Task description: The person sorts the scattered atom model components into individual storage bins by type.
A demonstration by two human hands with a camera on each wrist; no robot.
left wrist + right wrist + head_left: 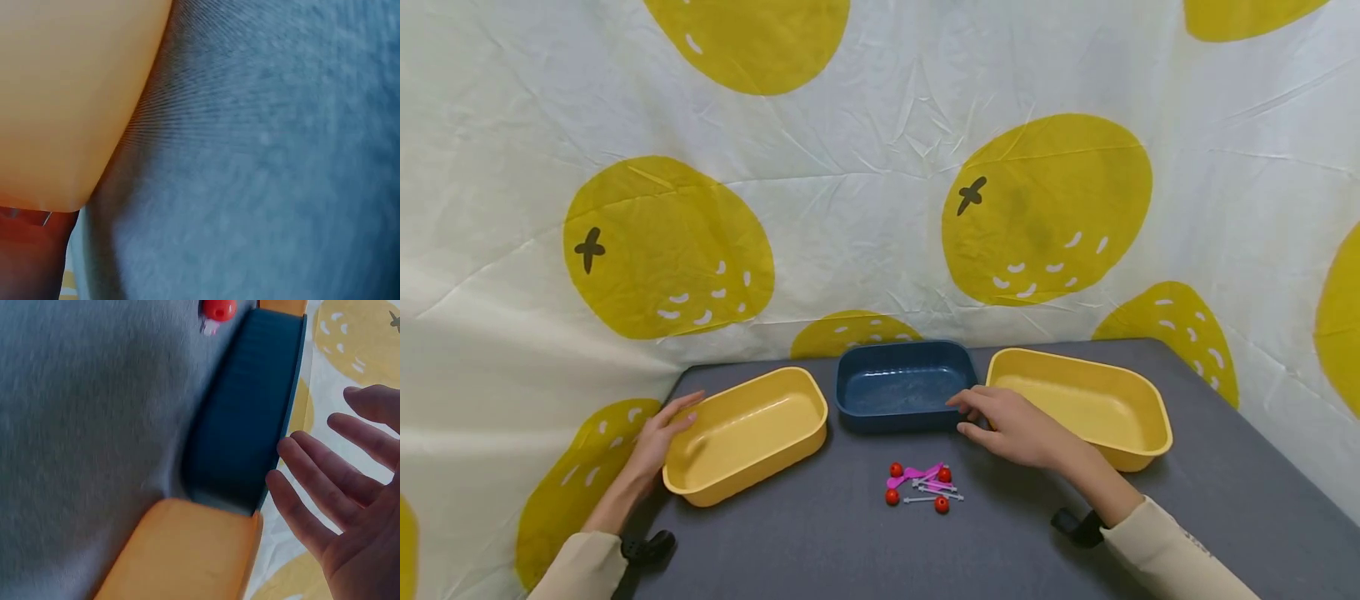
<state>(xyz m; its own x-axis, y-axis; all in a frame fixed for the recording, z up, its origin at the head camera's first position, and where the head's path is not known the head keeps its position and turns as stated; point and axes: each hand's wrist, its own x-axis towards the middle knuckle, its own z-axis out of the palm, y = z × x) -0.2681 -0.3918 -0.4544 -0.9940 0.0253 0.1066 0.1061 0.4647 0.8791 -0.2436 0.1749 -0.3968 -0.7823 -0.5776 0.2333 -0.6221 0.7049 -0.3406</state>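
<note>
My left hand (655, 442) rests at the left end of a yellow tray (748, 429), its fingers extended along the rim and the thumb apart from them. That tray fills the upper left of the left wrist view, with part of the hand dark below it. My right hand (1018, 427) hovers with loosely spread fingers near the front right corner of a dark blue tray (902, 392). In the right wrist view its palm and fingers (312, 487) show nothing held. A second yellow tray (1097, 408) stands beyond this hand, partly hidden by it.
In front of the blue tray lies a small pile: several red balls (892, 497), pink spoon-like pieces (914, 473) and thin pale sticks (921, 500). The grey table (790, 533) meets a white curtain (865, 242) with yellow fruit prints at the back and left.
</note>
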